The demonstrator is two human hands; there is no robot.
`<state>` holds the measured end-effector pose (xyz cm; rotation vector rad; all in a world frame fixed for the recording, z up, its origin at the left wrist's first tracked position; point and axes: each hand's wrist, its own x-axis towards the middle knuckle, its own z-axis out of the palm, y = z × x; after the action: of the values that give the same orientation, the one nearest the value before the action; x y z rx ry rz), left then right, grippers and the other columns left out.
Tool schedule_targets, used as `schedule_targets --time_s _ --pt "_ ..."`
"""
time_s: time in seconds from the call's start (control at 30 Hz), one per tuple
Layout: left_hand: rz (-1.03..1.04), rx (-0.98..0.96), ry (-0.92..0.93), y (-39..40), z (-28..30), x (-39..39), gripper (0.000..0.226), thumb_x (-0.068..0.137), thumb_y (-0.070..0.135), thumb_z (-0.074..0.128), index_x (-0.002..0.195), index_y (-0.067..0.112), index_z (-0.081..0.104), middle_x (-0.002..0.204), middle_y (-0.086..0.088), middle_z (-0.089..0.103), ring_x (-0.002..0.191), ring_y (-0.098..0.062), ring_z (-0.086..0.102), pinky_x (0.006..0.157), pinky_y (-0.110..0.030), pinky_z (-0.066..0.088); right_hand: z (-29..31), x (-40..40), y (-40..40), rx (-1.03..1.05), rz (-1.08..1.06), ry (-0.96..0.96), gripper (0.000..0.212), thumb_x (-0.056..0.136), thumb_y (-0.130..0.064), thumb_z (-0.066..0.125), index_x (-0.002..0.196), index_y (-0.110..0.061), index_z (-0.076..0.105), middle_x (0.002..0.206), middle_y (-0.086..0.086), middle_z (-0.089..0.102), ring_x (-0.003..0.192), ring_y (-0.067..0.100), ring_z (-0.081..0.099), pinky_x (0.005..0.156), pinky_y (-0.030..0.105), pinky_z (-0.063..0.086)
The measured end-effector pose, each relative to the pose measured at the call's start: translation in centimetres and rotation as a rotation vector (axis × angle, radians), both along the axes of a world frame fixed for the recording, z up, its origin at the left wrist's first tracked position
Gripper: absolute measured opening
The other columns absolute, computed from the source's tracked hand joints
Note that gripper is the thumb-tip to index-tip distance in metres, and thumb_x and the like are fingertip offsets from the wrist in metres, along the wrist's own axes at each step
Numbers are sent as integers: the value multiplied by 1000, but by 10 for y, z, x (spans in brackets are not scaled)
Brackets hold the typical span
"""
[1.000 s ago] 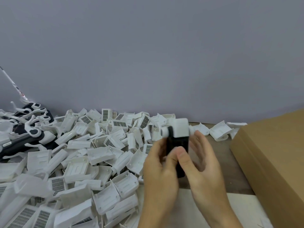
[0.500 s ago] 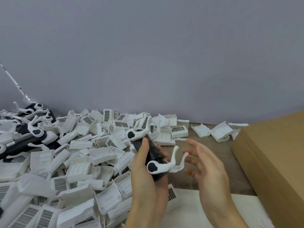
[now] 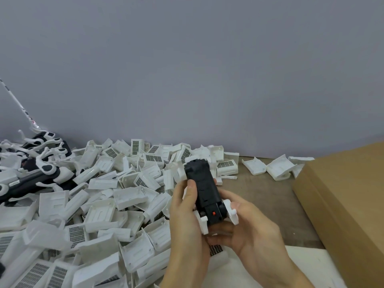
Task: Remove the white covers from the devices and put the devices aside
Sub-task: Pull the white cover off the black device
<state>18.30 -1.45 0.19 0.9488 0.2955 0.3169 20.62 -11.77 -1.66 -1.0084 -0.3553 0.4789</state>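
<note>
Black device (image 3: 204, 188), gripped by left hand (image 3: 187, 217) and right hand (image 3: 247, 229), above cover pile (image 3: 99, 204)

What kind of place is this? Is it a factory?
Probably a workshop or a factory bench, though I can't be sure. A big pile of white covers lies on the table, stripped devices are heaped at the far left, a cardboard box stands at the right, and both hands hold one black device.
</note>
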Motion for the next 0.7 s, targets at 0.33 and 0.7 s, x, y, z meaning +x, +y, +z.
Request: schedule_targets --time_s 0.33,0.7 --pt "28 -4 0 3 -1 0 42 77 45 60 107 18 70 95 -10 73 61 -24 63 50 -30 46 4 0 -3 92 162 69 88 36 -27 73 123 -14 72 101 20 71 76 29 64 70 39 47" --pt "114 57 26 -1 -8 5 19 98 34 56 107 22 68 115 -12 71 91 -31 65 75 -45 52 0 -5 9 -274 -115 -62 32 97 -17 62 112 -43 70 103 1 76 80 15 71 65 27 52"
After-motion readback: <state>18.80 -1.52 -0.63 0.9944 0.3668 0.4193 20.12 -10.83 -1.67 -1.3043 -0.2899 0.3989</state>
